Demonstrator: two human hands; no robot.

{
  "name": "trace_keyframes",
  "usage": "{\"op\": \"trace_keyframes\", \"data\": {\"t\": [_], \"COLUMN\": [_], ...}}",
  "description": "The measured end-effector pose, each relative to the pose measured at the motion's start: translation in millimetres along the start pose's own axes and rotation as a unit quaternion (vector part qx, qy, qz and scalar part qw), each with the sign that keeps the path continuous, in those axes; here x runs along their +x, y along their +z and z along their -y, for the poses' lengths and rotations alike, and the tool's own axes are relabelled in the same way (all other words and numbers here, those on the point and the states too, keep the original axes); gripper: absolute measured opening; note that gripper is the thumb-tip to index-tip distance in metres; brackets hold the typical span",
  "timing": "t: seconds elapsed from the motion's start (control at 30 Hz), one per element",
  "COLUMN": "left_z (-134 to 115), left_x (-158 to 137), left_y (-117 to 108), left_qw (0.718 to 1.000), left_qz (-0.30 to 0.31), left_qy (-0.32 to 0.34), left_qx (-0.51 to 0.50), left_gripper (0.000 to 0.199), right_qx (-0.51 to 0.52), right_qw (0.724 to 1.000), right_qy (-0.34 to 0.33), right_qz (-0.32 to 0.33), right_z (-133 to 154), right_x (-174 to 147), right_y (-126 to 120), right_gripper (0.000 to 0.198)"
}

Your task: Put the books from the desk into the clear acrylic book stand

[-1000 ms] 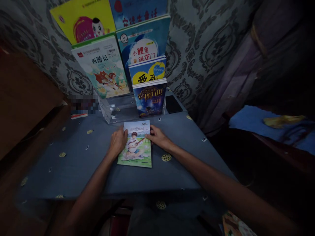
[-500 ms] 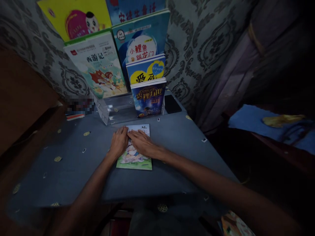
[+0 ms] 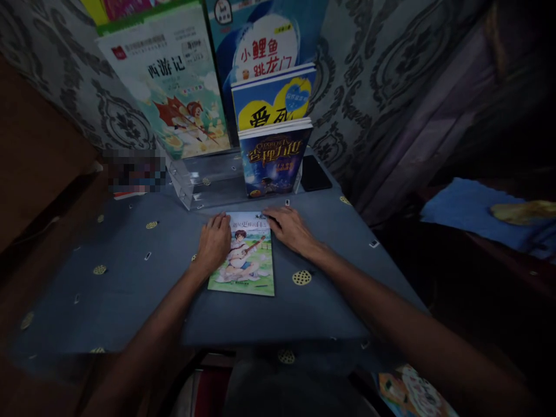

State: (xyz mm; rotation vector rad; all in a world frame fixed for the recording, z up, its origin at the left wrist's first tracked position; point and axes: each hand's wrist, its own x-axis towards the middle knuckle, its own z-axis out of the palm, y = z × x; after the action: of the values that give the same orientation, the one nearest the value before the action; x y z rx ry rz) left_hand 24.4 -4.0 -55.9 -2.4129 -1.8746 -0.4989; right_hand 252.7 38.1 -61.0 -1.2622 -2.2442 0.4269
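A thin book (image 3: 245, 269) lies flat on the table, its cover showing a child playing a stringed instrument on green grass. My left hand (image 3: 216, 238) rests open along the book's left edge, the fingers partly over the cover. At the upper right corner, my right hand (image 3: 289, 229) lies open, palm down, its fingertips touching the book's edge. Behind the book stands a clear acrylic rack (image 3: 186, 188). It holds several upright books, among them a dark blue book (image 3: 273, 165) in front and a pale green book (image 3: 185, 87) at the left.
The table has a blue-grey patterned cloth (image 3: 130, 301). A black phone (image 3: 315, 172) lies right of the rack. Small items (image 3: 130, 194) sit at the back left. Patterned fabric (image 3: 360, 69) hangs behind. At the right is a blue cloth (image 3: 464, 211), lower down a colourful book (image 3: 412, 388).
My right hand has slid right across the cover to the book's right edge, uncovering the picture. My left hand stays at the left edge. The view has tilted down and come closer.
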Motion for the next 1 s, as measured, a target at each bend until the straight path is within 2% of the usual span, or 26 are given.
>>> {"op": "trace_keyframes", "data": {"t": [0.3, 0.53, 0.8, 1.0], "left_z": [7, 2, -23, -24], "left_x": [7, 18, 27, 29], "left_y": [-10, -18, 5, 12], "left_qw": [0.999, 0.992, 0.979, 0.975], "left_qz": [0.009, 0.048, 0.094, 0.113], "left_qy": [0.043, 0.089, 0.182, 0.188], "left_qx": [0.000, 0.071, -0.013, -0.038], "left_gripper": [0.039, 0.042, 0.050, 0.050], "right_qx": [0.059, 0.108, 0.129, 0.128], "right_qw": [0.998, 0.993, 0.990, 0.990], "right_qy": [-0.014, -0.016, -0.025, -0.034], "right_qz": [-0.028, -0.046, -0.049, -0.054], "right_z": [-19, -30, -35, -38], "right_x": [4, 7, 7, 9], "right_y": [3, 4, 5, 10], "right_gripper": [0.043, 0.043, 0.043, 0.042]}}
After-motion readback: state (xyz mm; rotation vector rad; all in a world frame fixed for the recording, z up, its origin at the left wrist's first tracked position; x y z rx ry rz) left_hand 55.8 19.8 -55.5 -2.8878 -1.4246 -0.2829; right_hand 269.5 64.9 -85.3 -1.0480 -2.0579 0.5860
